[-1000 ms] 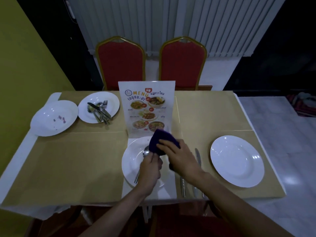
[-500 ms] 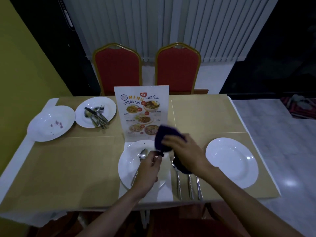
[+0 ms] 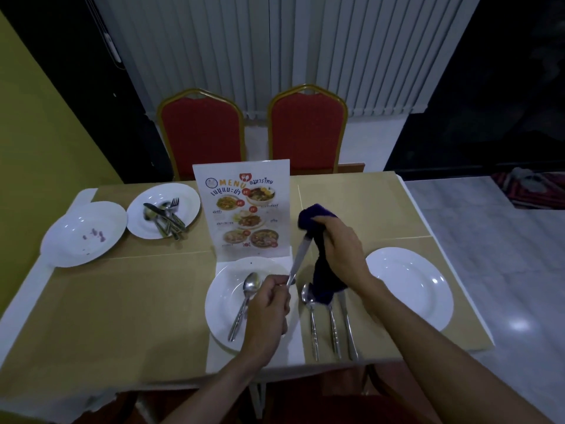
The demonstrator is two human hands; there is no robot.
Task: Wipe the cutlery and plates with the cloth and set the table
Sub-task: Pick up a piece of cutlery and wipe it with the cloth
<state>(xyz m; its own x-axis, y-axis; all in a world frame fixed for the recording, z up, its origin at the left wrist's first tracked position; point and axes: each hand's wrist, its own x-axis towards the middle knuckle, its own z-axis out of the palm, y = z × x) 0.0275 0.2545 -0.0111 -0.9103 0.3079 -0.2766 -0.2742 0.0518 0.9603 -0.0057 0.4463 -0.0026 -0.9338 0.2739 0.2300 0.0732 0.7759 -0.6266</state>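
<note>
Cloth (image 3: 324,280) round knife (image 3: 300,259) tip, right hand (image 3: 342,249) gripping

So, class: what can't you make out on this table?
Head view: end of the silver utensil in the left hand, wrapped in the dark blue cloth the right hand grips.
Head view: head of the middle silver piece beside the near white plate, under the hanging cloth.
Head view: count of the piled cutlery on the far white plate, overlapping and dim.

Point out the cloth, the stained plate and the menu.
cloth (image 3: 324,284): head view, hanging lower part.
stained plate (image 3: 68,226): head view, bare well left of stains.
menu (image 3: 241,209): head view, printed middle.
</note>
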